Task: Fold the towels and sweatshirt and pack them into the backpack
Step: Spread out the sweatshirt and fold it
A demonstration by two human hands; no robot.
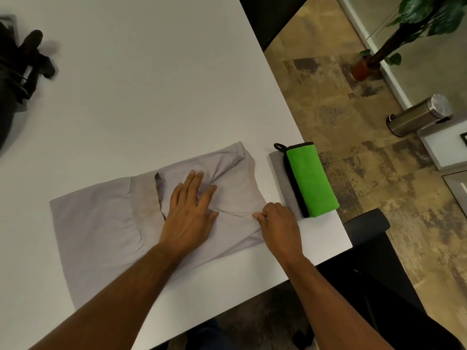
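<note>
— What's around you there?

— I'm at a white table (141, 79); its right edge runs off at a slant. Past it the floor (336, 117) is mottled tan with dark patches.

— Anything standing on that floor?

— A potted plant (414, 18) in a reddish pot against a pale wall (429, 69) with a white baseboard, and near it a brushed-steel bin (419, 116). A black chair (366, 251) sits at my right, by the table's corner.

— The light?

— Dim and warm.

Two towels (312, 178), one sweatshirt (106, 223), one backpack (15, 79)
</note>
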